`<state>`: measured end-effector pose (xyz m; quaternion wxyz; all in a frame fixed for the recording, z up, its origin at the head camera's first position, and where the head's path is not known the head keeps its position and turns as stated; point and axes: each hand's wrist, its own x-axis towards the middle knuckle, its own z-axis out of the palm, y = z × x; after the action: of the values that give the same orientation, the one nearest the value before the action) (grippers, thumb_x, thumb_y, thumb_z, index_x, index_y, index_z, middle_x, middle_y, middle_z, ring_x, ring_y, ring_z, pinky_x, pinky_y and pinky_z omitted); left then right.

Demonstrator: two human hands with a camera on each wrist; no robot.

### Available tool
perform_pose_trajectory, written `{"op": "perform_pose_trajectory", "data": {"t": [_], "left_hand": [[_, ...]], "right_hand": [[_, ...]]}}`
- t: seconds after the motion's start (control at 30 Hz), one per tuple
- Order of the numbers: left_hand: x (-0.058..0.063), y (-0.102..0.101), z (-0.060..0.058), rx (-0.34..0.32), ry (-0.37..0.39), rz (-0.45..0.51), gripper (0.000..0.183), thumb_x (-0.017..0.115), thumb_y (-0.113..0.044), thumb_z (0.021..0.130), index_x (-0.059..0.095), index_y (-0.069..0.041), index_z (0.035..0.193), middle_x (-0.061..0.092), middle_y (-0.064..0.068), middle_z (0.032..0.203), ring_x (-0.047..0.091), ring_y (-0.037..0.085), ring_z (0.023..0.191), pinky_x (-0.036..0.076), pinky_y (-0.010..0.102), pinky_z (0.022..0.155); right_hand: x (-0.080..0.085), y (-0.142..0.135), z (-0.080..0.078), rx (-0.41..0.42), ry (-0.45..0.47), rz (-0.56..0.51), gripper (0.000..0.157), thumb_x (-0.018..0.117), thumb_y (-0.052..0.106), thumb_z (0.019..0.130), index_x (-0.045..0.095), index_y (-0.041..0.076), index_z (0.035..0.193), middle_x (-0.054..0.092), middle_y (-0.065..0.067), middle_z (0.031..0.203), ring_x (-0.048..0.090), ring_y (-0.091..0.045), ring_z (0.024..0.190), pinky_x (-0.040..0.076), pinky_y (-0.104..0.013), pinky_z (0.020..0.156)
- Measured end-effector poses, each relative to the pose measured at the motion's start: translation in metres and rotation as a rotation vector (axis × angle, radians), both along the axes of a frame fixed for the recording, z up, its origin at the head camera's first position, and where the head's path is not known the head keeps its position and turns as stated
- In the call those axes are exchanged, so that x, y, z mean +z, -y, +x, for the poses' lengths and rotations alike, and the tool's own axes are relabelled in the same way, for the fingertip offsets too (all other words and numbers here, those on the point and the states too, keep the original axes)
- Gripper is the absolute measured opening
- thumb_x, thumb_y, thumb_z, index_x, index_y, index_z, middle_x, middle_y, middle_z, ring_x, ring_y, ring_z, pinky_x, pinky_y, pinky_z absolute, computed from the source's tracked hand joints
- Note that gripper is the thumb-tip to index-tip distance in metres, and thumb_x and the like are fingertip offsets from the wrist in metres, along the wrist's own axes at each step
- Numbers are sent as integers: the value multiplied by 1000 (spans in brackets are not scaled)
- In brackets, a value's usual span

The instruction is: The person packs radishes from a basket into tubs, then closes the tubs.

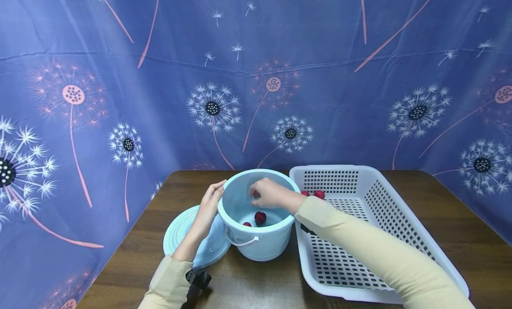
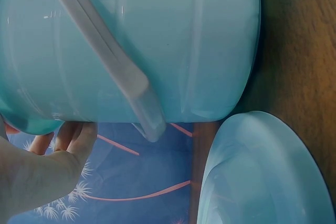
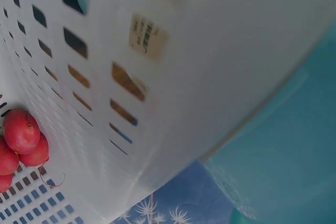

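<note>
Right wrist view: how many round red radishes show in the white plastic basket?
4, clustered: top radish, lower-right radish, left radish, bottom-left radish; others may be hidden.

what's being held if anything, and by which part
The left hand holds the bucket by its rim; whether the right hand holds anything cannot be told.

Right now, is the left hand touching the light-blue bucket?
Touching. The head view shows the left hand with fingers against the light-blue bucket at its rim.
</note>
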<state>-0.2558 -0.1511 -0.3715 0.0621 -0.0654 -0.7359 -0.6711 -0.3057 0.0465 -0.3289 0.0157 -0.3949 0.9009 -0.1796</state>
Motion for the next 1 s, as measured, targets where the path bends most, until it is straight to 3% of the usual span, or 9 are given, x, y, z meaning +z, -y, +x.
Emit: {"op": "perform_pose_trajectory", "data": {"t": [0.2,0.57,1.0], "left_hand": [[0,0,2,-7,-1,7,41,37,-29,101,41,-8,136,36,6,148,37,26,134,34,51,106],[0,0,2,6,-6,-3,42,38,-29,101,41,-6,136,37,9,147,40,28,131,37,49,103],[-2,1,1,3,-3,-7,43,37,-32,101,41,-8,136,38,8,147,42,28,129,38,47,102]], "right_hand": [[0,0,1,17,36,33,23,69,9,83,69,-2,102,70,-12,95,65,-18,88,53,-29,80],[0,0,0,26,19,29,22,69,10,82,69,-1,101,70,-11,92,64,-17,86,52,-27,78],[4,-3,-1,16,33,-89,23,68,8,83,68,-2,103,69,-15,96,65,-22,89,52,-24,77]]}}
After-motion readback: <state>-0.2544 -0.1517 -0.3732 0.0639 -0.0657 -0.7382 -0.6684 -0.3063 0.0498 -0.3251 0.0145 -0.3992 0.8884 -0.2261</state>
